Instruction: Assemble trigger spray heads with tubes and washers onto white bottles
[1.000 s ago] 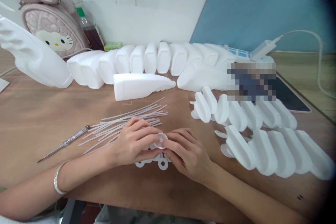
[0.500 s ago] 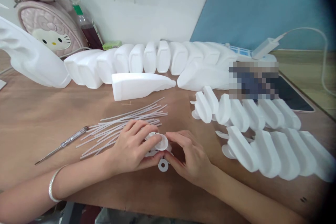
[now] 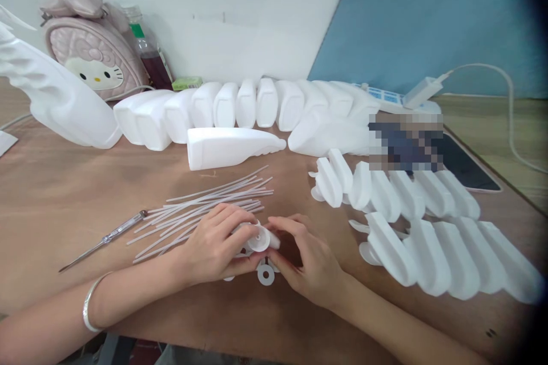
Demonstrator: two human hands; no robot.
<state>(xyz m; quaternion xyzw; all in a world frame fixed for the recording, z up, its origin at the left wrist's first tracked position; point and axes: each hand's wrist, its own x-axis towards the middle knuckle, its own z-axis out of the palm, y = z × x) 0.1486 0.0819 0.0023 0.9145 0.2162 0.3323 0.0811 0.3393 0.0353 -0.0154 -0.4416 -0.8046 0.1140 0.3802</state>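
Fingers (image 3: 240,227) of the left hand (image 3: 216,245) curl over a small white plastic cap (image 3: 259,238) and clench it, thumb underneath and the fingertips on top. Its round, flanged face is turned to the right, toward the right hand (image 3: 306,259). That hand's fingers (image 3: 285,227) arch over from the other side and pinch at the cap's rim, so the two hands meet on the one piece, just above the bench (image 3: 64,194). The cap's short axis runs roughly left to right, from one palm to the other; the left hand carries most of it, and the right only touches its open end. What the right thumb holds, if anything, cannot be told.

Directly below the hands, a flat white washer ring (image 3: 266,274) lies on the bench, nearer the right hand's thumb, with a second one partly hidden under the left hand.

Beyond the left knuckles a loose sheaf of thin translucent tubes (image 3: 205,199) lies with its long axis slanting from near left to far right. A slim metal pick (image 3: 103,238) lies to their left on a similar slant. A bangle (image 3: 91,302) sits on the left wrist.

To the right of the right hand, two rows of white trigger heads (image 3: 411,228) lean against each other. Farther back, one white bottle (image 3: 233,147) lies on its side, neck pointing right, in front of a curved row of bottles (image 3: 257,104).
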